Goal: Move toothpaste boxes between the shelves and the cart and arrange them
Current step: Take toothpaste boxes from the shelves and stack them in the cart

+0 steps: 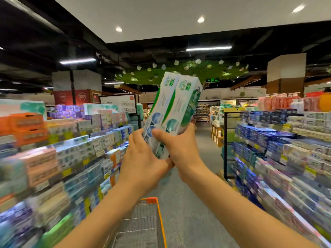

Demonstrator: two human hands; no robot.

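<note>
Both hands grip two toothpaste boxes (pixel 172 111) at their base, left hand (pixel 143 163) cupping, right hand (pixel 180 149) clamping, raised at 12 o'clock above cart (pixel 154 217), likely squaring them for placing.

Both hands hold two white-and-green toothpaste boxes (pixel 172 111) upright, side by side, above the cart (pixel 143 222): the left hand (pixel 143 165) cups their base, the right hand (pixel 179 145) grips them. Stocked shelves (pixel 75 149) flank the aisle.

Glossy cardboard toothpaste boxes (pixel 174 111); wire-mesh metal cart (pixel 143 222)
</note>
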